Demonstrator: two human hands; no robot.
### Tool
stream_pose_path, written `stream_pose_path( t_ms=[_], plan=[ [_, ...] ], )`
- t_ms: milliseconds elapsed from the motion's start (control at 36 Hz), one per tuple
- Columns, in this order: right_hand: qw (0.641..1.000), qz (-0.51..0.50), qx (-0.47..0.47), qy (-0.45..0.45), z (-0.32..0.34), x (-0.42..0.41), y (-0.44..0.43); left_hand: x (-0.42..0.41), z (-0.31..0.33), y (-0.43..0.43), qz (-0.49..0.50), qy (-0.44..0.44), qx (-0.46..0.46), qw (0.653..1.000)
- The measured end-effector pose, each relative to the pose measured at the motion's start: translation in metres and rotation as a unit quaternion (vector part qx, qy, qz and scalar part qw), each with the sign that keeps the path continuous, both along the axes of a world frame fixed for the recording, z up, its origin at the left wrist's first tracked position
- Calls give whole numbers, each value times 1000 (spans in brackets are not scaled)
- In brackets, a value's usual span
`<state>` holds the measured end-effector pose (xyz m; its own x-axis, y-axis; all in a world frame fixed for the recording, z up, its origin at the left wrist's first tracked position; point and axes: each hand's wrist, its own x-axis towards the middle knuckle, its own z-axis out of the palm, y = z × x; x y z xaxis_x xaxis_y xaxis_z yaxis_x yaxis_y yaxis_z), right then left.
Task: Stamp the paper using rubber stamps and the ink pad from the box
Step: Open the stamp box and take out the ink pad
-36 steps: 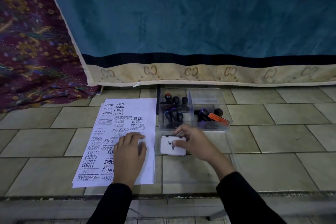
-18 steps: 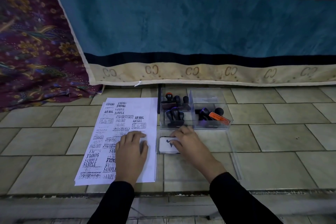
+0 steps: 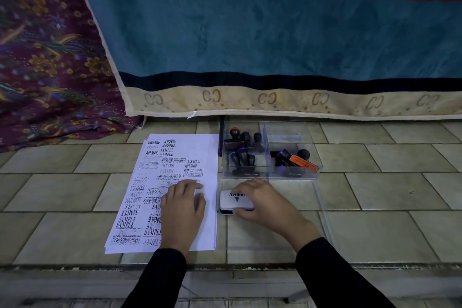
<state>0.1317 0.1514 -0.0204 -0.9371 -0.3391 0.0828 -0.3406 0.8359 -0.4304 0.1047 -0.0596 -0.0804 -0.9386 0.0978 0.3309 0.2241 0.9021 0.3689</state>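
A white sheet of paper (image 3: 175,157) covered with many black stamp prints lies on the tiled floor. My left hand (image 3: 183,205) rests flat on its lower right part, fingers spread. To its right sits a closed white ink pad (image 3: 235,201) with a black logo, inside the front section of a clear plastic box (image 3: 317,175). My right hand (image 3: 262,205) grips the pad from its right side, fingers over the far edge and thumb at the near edge. Several dark-handled rubber stamps (image 3: 243,155) stand in the box's rear compartments, with an orange one (image 3: 303,164) among them.
A blue, red and cream blanket (image 3: 275,45) hangs down just behind the box. A purple floral cloth (image 3: 50,57) lies at the left. A step edge (image 3: 225,266) runs across the floor close to me.
My right hand has slid back from over the ink pad to its right side, uncovering the lid and logo. The left hand stays flat on the paper.
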Motion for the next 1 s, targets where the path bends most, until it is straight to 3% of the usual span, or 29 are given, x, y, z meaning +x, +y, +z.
stream_pose_path(
  t_ms=[167,278,583,889,1000],
  plan=[
    [999,-16,-50,-4,6,-5,2,0,2,1,2,3,6,1000],
    [997,-23,-62,42,11,-11,-2,0,1,1,-1,2,7,1000],
    [977,-84,13,196,13,-31,-11,1,2,1,-1,1,7,1000],
    [976,-93,35,195,4,-43,-10,-1,-1,-1,-4,-13,27,1000],
    [978,-96,-16,185,2,-43,-7,-2,0,-2,-4,-9,34,999]
  ],
)
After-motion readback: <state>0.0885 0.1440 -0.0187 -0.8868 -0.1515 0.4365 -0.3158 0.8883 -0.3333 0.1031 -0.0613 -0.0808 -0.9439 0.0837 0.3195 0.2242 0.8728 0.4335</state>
